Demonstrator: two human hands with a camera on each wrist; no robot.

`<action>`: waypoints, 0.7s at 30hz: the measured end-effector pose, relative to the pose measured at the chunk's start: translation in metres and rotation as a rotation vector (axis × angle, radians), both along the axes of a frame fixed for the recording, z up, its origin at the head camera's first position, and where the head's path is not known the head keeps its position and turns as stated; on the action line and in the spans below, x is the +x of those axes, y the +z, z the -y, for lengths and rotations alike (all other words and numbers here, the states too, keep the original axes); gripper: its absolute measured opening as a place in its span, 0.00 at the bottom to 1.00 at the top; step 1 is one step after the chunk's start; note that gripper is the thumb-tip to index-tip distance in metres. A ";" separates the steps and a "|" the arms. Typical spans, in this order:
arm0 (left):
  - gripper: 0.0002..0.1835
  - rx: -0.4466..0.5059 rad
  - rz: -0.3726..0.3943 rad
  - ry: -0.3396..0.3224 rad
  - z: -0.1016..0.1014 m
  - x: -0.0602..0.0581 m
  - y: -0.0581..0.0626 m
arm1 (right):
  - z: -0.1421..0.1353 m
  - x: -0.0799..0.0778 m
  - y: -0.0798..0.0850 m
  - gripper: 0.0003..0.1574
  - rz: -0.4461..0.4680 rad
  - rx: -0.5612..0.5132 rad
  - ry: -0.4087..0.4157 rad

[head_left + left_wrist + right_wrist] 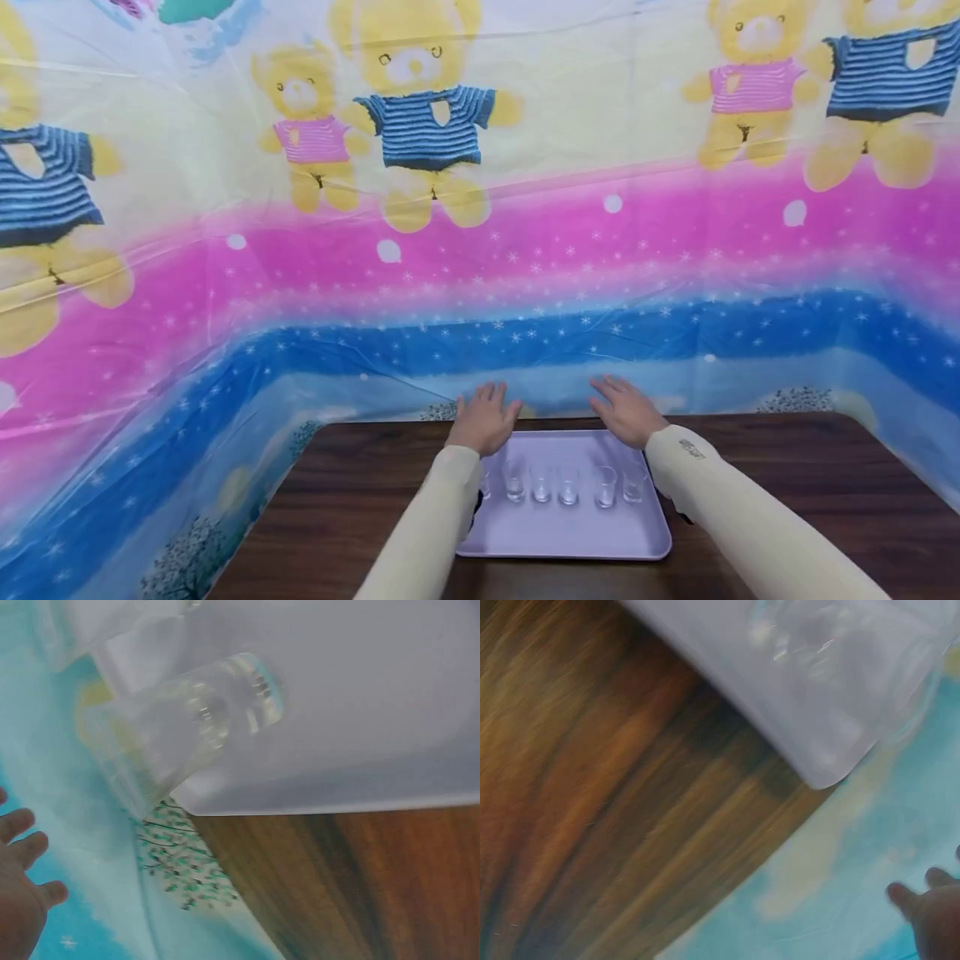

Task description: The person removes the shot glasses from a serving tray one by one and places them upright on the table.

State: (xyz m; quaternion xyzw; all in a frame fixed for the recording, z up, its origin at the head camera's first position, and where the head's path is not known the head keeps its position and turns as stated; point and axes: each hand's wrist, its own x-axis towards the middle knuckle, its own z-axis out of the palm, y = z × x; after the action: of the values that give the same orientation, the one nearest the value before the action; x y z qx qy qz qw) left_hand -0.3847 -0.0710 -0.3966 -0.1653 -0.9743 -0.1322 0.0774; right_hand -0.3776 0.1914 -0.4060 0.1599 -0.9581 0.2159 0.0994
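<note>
A lilac tray (562,533) lies on the dark wooden table, with several small clear glasses (567,487) standing in a row across it. My left hand (482,419) is raised over the tray's far left corner, fingers spread, holding nothing. Over the far right corner my right hand (628,414) hovers, its fingers also extended and nothing in it. In the left wrist view one glass (187,727) stands near the tray's edge, apart from the fingers. The right wrist view shows another glass (840,660) close to the tray's corner. The left sleeve partly hides the leftmost glass.
The brown wooden table (810,500) extends on both sides of the tray. Behind its far edge hangs a patterned cloth (555,250) with bears and snowflakes, which also wraps around the left and right sides.
</note>
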 end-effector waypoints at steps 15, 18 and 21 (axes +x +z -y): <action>0.26 0.177 0.061 -0.211 0.043 0.028 -0.005 | -0.051 0.029 -0.042 0.28 0.023 -0.086 0.100; 0.27 0.172 0.069 -0.243 0.048 0.036 -0.013 | -0.057 0.038 -0.050 0.26 0.034 -0.108 0.085; 0.29 0.178 0.060 -0.275 0.056 0.042 -0.019 | -0.064 0.045 -0.056 0.25 0.059 -0.124 0.065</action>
State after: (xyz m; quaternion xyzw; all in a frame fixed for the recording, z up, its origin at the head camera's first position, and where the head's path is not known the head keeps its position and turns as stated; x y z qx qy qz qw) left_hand -0.3430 -0.1272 -0.4151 -0.2854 -0.9288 -0.2324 0.0438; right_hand -0.3326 0.2550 -0.4620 0.1779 -0.9396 0.2828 0.0737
